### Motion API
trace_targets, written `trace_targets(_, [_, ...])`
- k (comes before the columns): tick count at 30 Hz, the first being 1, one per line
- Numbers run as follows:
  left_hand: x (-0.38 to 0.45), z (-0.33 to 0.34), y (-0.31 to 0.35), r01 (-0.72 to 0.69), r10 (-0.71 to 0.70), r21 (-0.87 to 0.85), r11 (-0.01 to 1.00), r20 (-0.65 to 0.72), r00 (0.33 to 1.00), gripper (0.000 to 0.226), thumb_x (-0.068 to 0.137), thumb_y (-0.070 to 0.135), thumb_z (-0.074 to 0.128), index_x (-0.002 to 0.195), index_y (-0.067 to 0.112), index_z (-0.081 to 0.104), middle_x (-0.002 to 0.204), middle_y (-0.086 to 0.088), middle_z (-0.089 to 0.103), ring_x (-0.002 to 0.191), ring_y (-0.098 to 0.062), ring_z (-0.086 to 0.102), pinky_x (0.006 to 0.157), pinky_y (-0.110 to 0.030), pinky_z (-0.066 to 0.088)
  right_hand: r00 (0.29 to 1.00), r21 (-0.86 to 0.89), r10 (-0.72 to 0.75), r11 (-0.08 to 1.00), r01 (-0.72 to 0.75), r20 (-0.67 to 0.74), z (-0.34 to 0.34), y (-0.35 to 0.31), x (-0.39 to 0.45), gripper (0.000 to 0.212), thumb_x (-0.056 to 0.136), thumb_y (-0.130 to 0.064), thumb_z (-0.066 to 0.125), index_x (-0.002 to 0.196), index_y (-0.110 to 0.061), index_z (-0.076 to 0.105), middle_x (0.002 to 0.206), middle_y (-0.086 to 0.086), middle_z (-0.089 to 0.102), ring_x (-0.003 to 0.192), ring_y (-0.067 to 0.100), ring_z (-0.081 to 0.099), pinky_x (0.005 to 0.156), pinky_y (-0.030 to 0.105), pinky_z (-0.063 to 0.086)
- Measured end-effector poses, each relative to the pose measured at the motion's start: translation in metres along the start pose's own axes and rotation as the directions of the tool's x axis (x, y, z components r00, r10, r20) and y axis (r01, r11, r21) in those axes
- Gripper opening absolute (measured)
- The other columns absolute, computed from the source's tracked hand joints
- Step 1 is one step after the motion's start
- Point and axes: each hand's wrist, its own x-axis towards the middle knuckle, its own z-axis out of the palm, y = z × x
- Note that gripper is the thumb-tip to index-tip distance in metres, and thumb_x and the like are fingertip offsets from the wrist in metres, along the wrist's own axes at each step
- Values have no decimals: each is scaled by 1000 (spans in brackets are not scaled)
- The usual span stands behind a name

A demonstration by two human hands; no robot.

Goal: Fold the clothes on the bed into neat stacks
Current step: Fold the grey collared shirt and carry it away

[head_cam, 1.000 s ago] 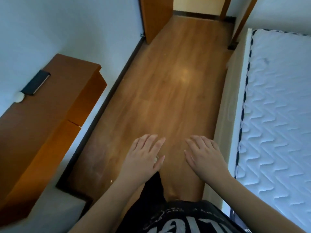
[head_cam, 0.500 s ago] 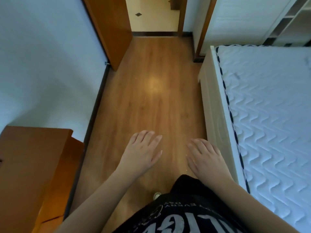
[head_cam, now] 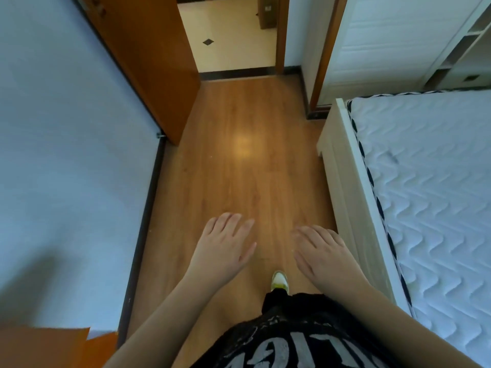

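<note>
Two hands held out palm down over the floor, holding nothing: left hand and right hand, fingers straight and loosely spread. Shoe toe below them. Bed at right, long axis running away from camera; bare quilted mattress, no clothes visible. Wooden floor; white wall left. Beyond, open door, tiled hallway.
</note>
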Motion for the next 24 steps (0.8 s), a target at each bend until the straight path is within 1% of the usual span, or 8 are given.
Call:
trace_targets(4, [66, -9, -33, 9, -9, 1, 1000, -4, 1000, 51, 99, 50, 34, 137, 21, 51, 135, -2, 55, 128, -23, 48, 107, -42, 40, 999, -4, -3, 1000, 3, 42, -11, 28, 75, 44, 100, -40, 31, 124, -20, 61, 127, 0, 62, 119, 20, 57, 98, 41, 49])
trace_targets(7, [112, -16, -56, 14, -14, 26, 1000, 7, 1000, 50, 99, 49, 34, 136, 20, 52, 134, -5, 55, 127, -25, 49, 106, -43, 41, 997, -14, 22, 1000, -21, 70, -16, 41, 128, 45, 101, -41, 28, 126, -22, 60, 128, -1, 61, 120, 20, 56, 100, 41, 48])
trace_targets(12, [199, -14, -113, 3, -4, 23, 1000, 23, 1000, 50, 98, 49, 36, 134, 20, 55, 133, -5, 56, 126, -25, 51, 104, -42, 43, 993, -20, 109, 994, -108, 47, -12, 63, 231, 39, 101, -41, 34, 128, -23, 56, 129, -1, 58, 121, 20, 54, 101, 40, 46])
trace_targets(16, [276, -18, -170, -39, 38, 36, 999, 28, 999, 49, 95, 48, 46, 132, 19, 57, 131, -5, 58, 124, -27, 53, 102, -43, 45, 992, -62, 124, 991, -121, 34, -18, 77, 324, 42, 100, -41, 29, 127, -23, 57, 129, 1, 59, 120, 21, 55, 100, 41, 46])
trace_targets(17, [295, -23, -183, -47, 46, 37, 998, 29, 999, 49, 94, 48, 45, 131, 19, 58, 131, -6, 59, 124, -27, 53, 102, -44, 45, 990, -66, 142, 988, -140, 27, -23, 79, 345, 43, 100, -42, 29, 126, -23, 57, 130, 1, 59, 121, 21, 55, 100, 41, 46])
trace_targets(20, [353, -43, -215, -83, 82, 39, 996, 34, 996, 52, 95, 50, 35, 133, 21, 57, 131, -5, 58, 125, -26, 53, 102, -44, 45, 977, -99, 214, 972, -214, -10, -39, 89, 403, 42, 100, -41, 31, 125, -22, 58, 131, 1, 58, 122, 21, 54, 102, 41, 44])
trace_targets(24, [436, -66, -242, -181, 180, 37, 983, 18, 983, 54, 97, 51, 33, 136, 20, 54, 136, -6, 56, 128, -27, 51, 105, -45, 43, 951, -69, 308, 948, -310, -34, -55, 112, 465, 44, 101, -41, 32, 132, -21, 56, 130, 1, 58, 123, 23, 53, 102, 42, 45])
